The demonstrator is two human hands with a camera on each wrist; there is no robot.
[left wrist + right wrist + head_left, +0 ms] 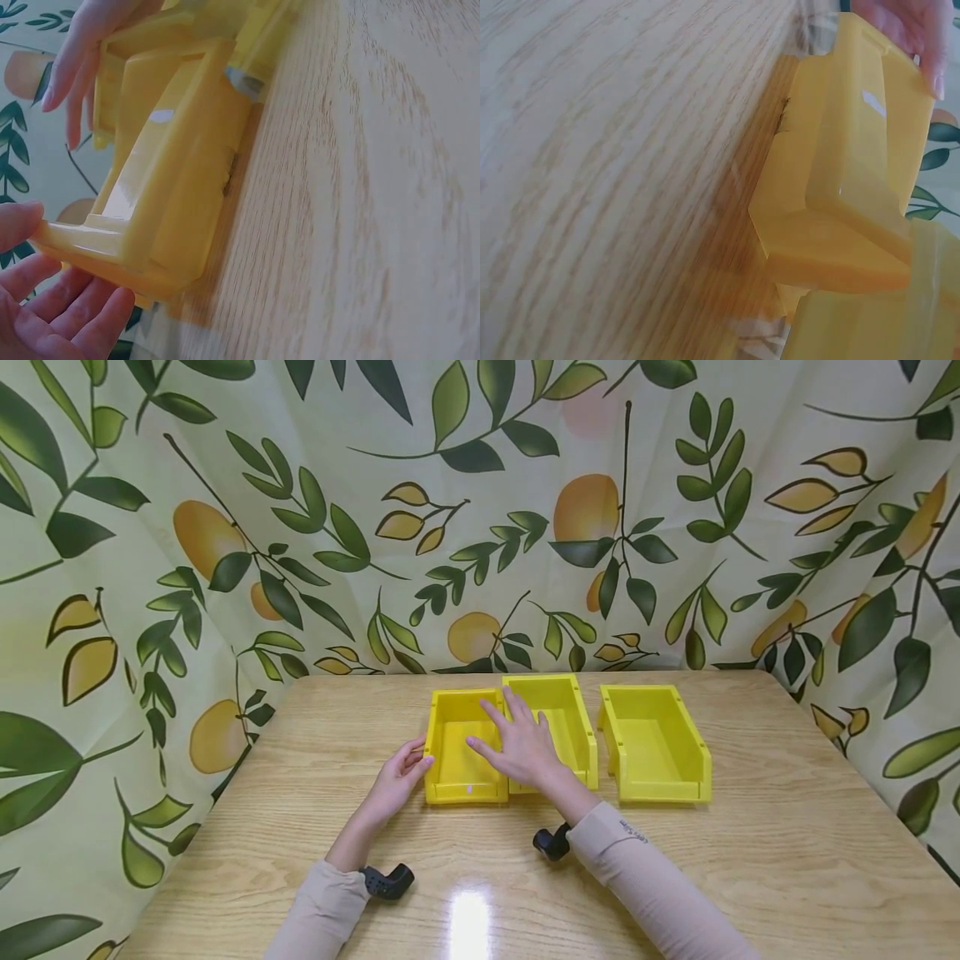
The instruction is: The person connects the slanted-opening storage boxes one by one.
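Note:
Three yellow storage bins stand in a row on the table, their insides visible and bare. My left hand (397, 781) holds the left wall of the deeper-yellow left bin (467, 793), thumb at the rim and fingers along the outside; the left wrist view shows the thumb (19, 225) there. Over the wall between this bin and the middle bin (573, 727) is my right hand (522, 745), fingers spread and holding nothing. Whether it touches a rim, I cannot tell. The right bin (663, 792) stands apart, a narrow gap from the middle one.
The wooden table (787, 852) runs back to a cloth printed with leaves and fruit (480, 560). Black devices sit at both wrists, one by the left sleeve (318, 906) and one by the right sleeve (652, 885). Light glares off the table's front.

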